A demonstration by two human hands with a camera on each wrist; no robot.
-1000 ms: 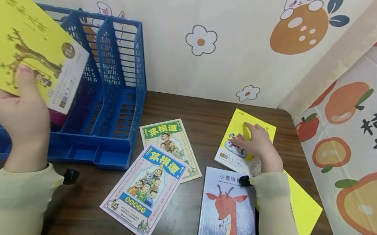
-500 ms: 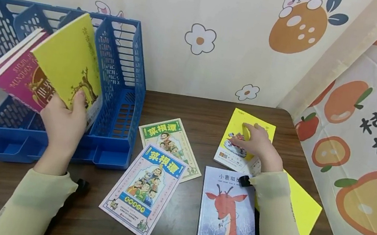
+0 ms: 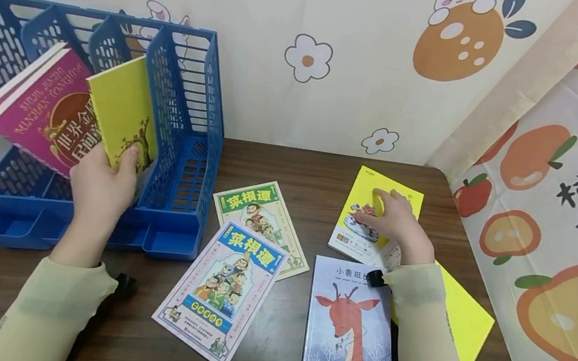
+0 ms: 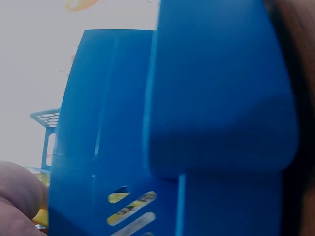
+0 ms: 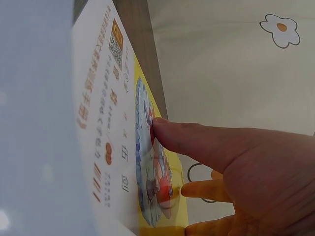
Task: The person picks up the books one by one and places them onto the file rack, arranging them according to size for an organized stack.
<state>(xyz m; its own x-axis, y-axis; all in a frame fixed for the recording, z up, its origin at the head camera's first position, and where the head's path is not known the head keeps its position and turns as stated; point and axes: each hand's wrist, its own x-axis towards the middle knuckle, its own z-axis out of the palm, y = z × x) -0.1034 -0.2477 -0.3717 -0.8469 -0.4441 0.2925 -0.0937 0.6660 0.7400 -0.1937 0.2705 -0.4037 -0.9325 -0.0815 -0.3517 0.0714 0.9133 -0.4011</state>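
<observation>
My left hand (image 3: 104,186) pinches a thin yellow book (image 3: 125,103) with a tree drawing, thumb on its cover. The book stands tilted in the blue file rack (image 3: 171,232), in the compartment left of the rightmost one. Beside it, magenta books (image 3: 47,103) lean in the rack, partly behind the hand. In the left wrist view the rack's blue wall (image 4: 118,108) fills most of the frame, with part of the hand at the lower left. My right hand (image 3: 399,224) rests with spread fingers on a yellow-and-white book (image 3: 357,184) lying on the table; its thumb touches the cover picture.
Two comic-style booklets, one green (image 3: 282,229) and one pink (image 3: 220,294), overlap mid-table. A deer picture book (image 3: 345,336) lies near the front, and another yellow book (image 3: 463,319) shows under the right sleeve. A patterned curtain (image 3: 346,90) hangs behind the table.
My left hand has carried the yellow book from the upper left, in front of the rack, rightward and down into a compartment. The right hand has stayed in place.
</observation>
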